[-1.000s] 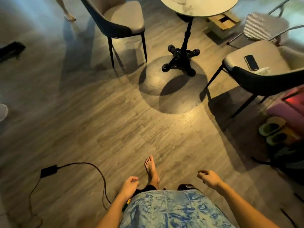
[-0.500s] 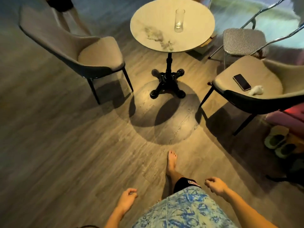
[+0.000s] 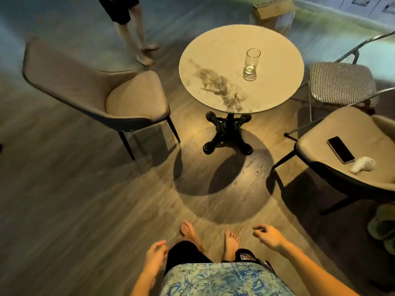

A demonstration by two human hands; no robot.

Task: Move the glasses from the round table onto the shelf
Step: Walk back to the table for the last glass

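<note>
A tall clear cylindrical glass (image 3: 251, 64) is seen upright on the round table (image 3: 213, 60), whose pale top looks like stone, in the upper middle of the frame. Both hands, left hand (image 3: 155, 256) and right hand (image 3: 268, 235), are held empty with loosely curled fingers above the wood-grain floor (image 3: 85, 210) at the bottom.

Ahead of both hands, a clear, glossy drinking glass (image 3: 251, 64) stands on the round table (image 3: 213, 60), whose top looks like smooth, dark-veined stone on a black metal base; the wood-grain floor (image 3: 85, 199) below the hands is matt
</note>
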